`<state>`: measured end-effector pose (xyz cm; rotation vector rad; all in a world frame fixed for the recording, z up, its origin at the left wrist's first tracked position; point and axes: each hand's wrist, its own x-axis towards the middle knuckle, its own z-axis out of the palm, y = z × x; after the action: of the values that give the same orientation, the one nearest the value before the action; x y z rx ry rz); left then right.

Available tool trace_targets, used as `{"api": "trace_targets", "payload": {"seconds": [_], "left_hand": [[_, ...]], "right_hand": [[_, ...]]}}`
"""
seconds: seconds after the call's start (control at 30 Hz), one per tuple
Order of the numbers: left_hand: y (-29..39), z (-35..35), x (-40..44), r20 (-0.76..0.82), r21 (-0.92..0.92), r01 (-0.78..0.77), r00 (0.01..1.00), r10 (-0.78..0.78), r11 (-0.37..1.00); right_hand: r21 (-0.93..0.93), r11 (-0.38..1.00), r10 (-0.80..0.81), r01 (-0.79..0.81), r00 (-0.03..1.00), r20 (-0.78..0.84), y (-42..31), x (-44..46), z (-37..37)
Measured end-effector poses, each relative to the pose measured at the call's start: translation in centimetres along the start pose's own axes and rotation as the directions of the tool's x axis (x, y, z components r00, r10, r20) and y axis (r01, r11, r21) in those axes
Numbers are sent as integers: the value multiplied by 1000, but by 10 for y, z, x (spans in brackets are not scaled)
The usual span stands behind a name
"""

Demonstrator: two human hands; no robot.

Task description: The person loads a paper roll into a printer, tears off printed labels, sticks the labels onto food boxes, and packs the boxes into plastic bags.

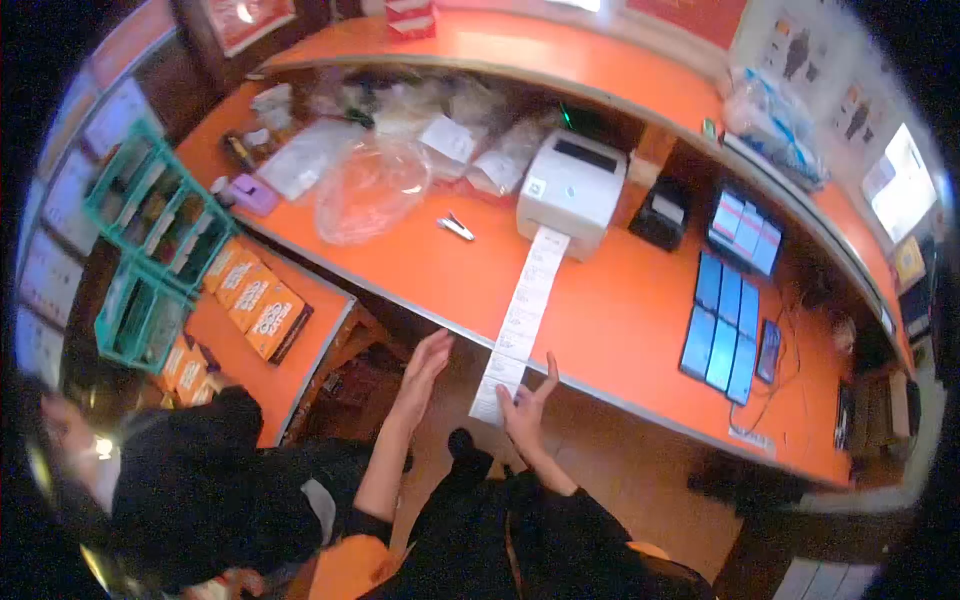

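Observation:
A long white strip of printed labels runs out of the white label printer and hangs over the orange counter's front edge. My left hand is raised to the left of the strip, fingers stretched out and holding nothing. At the strip's lower right side is my right hand, its thumb overlapping the paper and its index finger spread away. Whether the thumb presses on the strip cannot be made out. Behind the strip, on the counter, lies a small white-and-dark clipper-like tool.
Clear plastic bags lie at the counter's back left. To the right are a black device, a tablet, several phones and cables. A co-worker bends beside orange packets and teal crates at left.

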<state>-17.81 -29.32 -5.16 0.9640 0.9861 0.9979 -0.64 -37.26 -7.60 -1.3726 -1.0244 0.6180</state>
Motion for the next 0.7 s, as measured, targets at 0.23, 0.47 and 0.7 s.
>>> {"api": "trace_targets", "payload": {"seconds": [0.23, 0.47, 0.7], "left_hand": [[-26, 33, 60, 611, 309, 333, 649, -454, 891], [-28, 20, 16, 650, 313, 286, 631, -424, 906], [0, 37, -9, 651, 56, 363, 693, -310, 930]], "right_hand": [[334, 881, 334, -336, 940, 66, -7, -41, -6], [172, 900, 407, -399, 914, -8, -47, -55, -18], [-193, 968, 130, -163, 976, -173, -81, -27, -16]]}}
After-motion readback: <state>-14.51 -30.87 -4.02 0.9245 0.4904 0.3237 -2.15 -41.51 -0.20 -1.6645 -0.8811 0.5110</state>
